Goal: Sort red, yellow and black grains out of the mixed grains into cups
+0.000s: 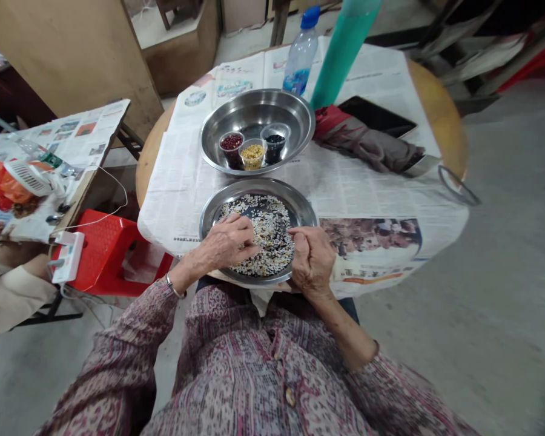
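A shallow metal basin (305, 209) in front of me holds a spread of white grains (266, 263) mixed with some yellow and dark bits. My left hand (231, 241) is over the left part of the grains, its fingers curled downward; what its fingertips hold, if anything, is hidden. At the right rim, my right hand (314, 259) is closed, with thumb and forefinger pinched together above the grains. Anything in that pinch is too small to name. Behind is a larger metal basin (300, 112) with three clear cups: dark red beans (231, 142), yellow grains (252, 151) and black beans (275, 140).
Newspaper (172, 200) covers the round table. Toward its back stand a blue-capped bottle (301, 54) and a green bottle (345, 54), near a folded umbrella (372, 142) and a black tablet-like object (376, 116). At left are a red stool (104, 248), a power strip (68, 257) and a seated person.
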{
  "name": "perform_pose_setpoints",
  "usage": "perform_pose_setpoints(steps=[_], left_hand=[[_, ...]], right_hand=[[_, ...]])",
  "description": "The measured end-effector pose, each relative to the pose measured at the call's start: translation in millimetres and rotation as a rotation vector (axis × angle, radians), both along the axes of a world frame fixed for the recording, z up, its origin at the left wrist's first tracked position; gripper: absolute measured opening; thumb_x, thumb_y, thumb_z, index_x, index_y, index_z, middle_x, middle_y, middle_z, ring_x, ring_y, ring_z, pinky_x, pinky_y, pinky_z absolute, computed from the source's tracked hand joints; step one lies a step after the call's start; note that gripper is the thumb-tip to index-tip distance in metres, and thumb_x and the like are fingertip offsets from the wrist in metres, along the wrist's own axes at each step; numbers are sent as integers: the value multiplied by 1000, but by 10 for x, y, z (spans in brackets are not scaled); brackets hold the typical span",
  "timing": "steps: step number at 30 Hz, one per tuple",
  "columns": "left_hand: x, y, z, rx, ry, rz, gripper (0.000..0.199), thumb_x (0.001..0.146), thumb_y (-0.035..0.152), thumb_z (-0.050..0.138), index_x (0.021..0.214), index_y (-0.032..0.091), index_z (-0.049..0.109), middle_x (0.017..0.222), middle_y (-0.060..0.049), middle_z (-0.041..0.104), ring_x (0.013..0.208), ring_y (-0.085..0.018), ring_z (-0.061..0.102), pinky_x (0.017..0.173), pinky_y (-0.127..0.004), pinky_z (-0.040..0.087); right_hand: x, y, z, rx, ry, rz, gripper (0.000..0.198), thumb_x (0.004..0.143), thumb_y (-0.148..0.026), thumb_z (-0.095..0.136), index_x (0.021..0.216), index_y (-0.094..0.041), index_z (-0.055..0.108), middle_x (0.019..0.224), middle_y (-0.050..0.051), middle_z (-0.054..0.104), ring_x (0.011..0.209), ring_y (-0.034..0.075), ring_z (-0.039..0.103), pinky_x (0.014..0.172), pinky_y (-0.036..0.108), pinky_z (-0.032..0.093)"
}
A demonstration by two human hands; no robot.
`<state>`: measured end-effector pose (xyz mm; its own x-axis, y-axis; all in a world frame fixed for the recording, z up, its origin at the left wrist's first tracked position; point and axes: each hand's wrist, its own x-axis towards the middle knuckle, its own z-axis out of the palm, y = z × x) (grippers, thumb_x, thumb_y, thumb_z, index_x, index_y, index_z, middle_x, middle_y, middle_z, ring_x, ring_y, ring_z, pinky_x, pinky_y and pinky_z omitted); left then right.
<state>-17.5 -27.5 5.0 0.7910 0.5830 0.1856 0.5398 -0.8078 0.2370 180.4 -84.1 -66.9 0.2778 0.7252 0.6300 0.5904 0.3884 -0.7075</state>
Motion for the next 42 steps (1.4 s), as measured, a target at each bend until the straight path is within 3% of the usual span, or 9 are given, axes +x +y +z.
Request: perform_pose_setpoints(steps=[6,13,16,22,26,29,35,38,42], left_hand=[[145,252,-74,-17,-79,10,18,102,26,52,93,16,64,95,-5,62,95,-17,58,95,-33,49],[567,612,-226,-99,48,-258,15,98,20,55,108,17,68,115,-7,65,113,-19,56,107,-36,42],[663,766,-239,-75,118,-278,17,99,23,54,107,20,68,118,-5,64,114,-20,55,107,-37,41],[528,922,-160,18,214,-62,18,100,23,48,104,18,65,115,-6,63,112,-22,55,100,-36,43],[350,811,-119,63,253,156,20,100,21,45,103,14,63,114,-11,63,110,-24,56,99,-38,45],[236,645,-98,3,251,287,19,99,19,45,100,13,63,105,-11,65,103,-23,59,95,-37,48],[133,391,-21,-309,159,176,19,95,17,47,86,16,64,80,-3,65,76,-14,60,77,-29,49],[143,454,-79,-185,33,262,21,98,20,43,97,15,64,90,-7,65,86,-18,60,85,-34,50],[264,636,-308,18,-22,348,23,92,15,45,109,10,60,105,-15,62,102,-27,57,95,-46,49]], right_hand=[[6,4,11,6,-15,15,23,99,-24,44,90,-22,66,84,4,71,80,19,64,81,35,49],[-3,-1,28,-16,-18,4,25,100,-27,43,87,-23,64,80,4,69,78,19,64,79,35,48],[-5,-5,35,-29,-18,5,25,99,-26,43,86,-23,64,79,4,69,78,19,63,78,35,48],[6,-2,22,10,-15,34,22,98,-22,45,89,-23,65,81,3,69,79,19,64,80,35,48],[8,3,23,21,-23,36,21,98,-21,46,87,-23,64,80,2,69,77,18,63,78,34,47],[8,5,26,13,-29,35,21,98,-21,46,86,-23,64,80,2,69,77,18,63,78,34,47],[9,3,8,2,-36,36,22,98,-22,47,86,-23,65,80,2,70,78,19,63,78,35,47],[5,2,4,9,-41,26,22,98,-23,47,86,-23,65,80,3,70,78,19,63,79,34,47],[-2,2,14,-39,-45,14,25,98,-25,45,83,-23,64,79,3,70,77,19,64,80,36,48]])
